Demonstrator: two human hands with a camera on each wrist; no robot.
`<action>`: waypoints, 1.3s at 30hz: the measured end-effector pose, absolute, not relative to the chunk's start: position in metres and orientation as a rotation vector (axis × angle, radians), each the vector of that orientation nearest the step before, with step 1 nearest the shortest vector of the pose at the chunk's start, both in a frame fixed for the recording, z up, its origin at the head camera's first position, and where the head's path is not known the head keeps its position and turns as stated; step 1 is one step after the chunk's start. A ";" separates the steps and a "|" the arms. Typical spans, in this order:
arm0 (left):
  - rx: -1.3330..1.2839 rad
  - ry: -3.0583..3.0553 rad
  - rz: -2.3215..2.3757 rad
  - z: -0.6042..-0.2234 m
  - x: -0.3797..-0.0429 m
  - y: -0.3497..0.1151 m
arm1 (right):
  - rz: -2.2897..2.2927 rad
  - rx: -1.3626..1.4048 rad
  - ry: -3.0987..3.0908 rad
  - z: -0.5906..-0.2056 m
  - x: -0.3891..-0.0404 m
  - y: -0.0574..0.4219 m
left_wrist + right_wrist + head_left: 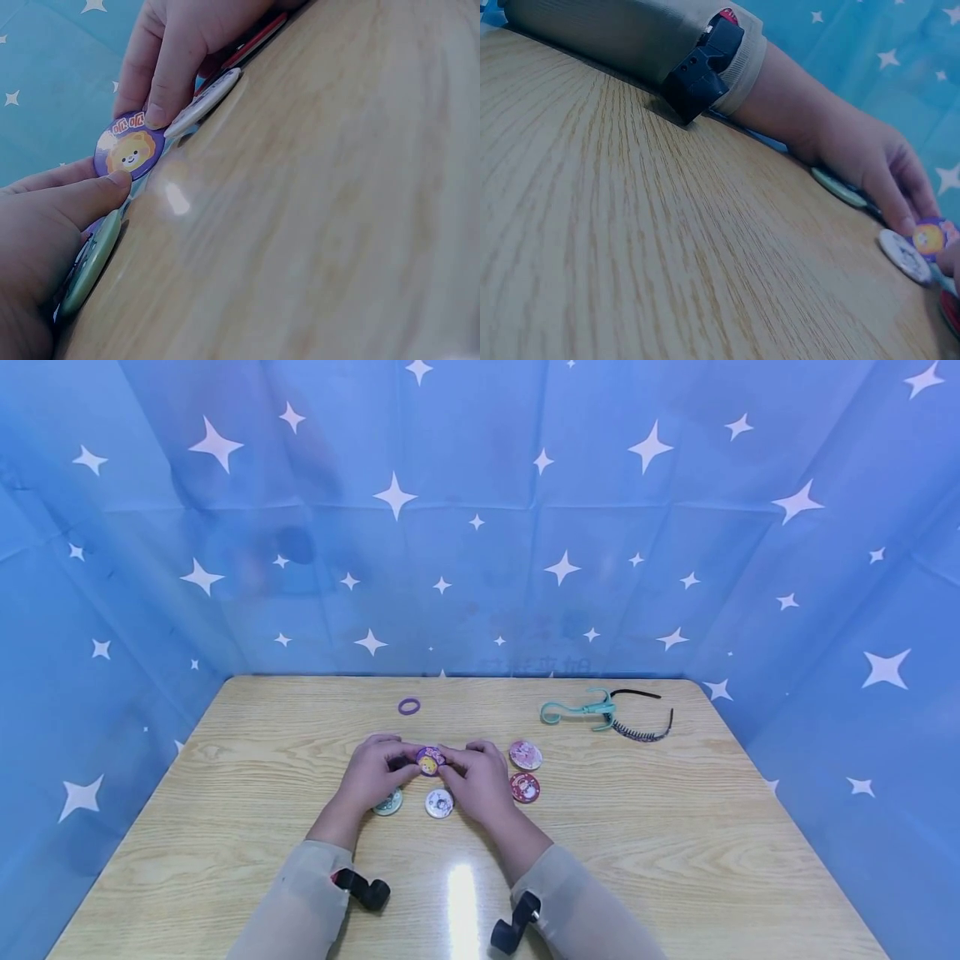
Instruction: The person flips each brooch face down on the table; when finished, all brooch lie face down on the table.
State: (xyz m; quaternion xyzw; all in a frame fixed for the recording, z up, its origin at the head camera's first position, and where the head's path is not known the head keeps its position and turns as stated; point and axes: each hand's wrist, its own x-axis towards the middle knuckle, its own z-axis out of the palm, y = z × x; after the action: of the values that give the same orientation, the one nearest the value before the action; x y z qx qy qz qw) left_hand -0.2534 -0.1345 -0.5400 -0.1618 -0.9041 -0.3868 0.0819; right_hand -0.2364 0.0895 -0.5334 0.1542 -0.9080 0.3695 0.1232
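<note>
Between my two hands is a round purple button badge with a yellow lion face, its front tilted up. My left hand pinches its left edge between thumb and fingers. On the opposite edge, the thumb and fingers of my right hand pinch it too. A white badge with a small drawing lies on the table just in front of the held one. Partly covered by my left hand, a green badge lies by its wrist. To the right of my right hand are a pink badge and a red badge.
A purple ring-shaped band lies farther back on the wooden table. At the back right, a teal hooked item rests against a dark toothed headband. Behind the table hangs a blue star-patterned cloth.
</note>
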 end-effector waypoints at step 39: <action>-0.444 -2.701 -1.176 -0.538 -0.253 -0.133 | 1.137 0.474 -2.530 -0.538 -0.241 0.089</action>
State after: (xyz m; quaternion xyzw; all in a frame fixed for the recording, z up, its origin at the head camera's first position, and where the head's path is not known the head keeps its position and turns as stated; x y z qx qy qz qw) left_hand -0.2534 -0.1331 -0.5383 -0.1486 -0.9036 -0.3935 0.0811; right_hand -0.2410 0.0890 -0.5378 0.1660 -0.8870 0.3988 0.1631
